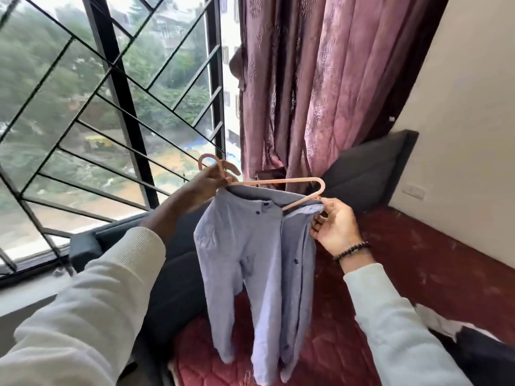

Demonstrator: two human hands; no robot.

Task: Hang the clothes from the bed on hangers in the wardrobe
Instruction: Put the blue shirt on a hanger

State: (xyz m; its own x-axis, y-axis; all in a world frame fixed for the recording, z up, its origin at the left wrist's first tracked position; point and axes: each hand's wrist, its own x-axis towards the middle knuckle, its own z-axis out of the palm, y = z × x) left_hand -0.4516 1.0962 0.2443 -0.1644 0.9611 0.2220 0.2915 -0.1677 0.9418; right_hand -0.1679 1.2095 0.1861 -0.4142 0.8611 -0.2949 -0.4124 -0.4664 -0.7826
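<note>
Behind the hands are a barred window (106, 112), a pink curtain (315, 87) and a red bed (404, 263). One blue shirt (256, 274) hangs on one pink hanger (295, 181), held up between both hands. Its bar runs left to right. The left hand (211, 181) grips the neck under the hook. The right hand (333, 225) pinches the shirt's shoulder at the hanger's far end. No wardrobe shows.

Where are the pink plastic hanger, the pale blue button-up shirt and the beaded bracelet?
pink plastic hanger (278, 181): head view, top bar.
pale blue button-up shirt (248, 246): head view, front panel.
beaded bracelet (351, 250): head view, beads on the right wrist.
</note>
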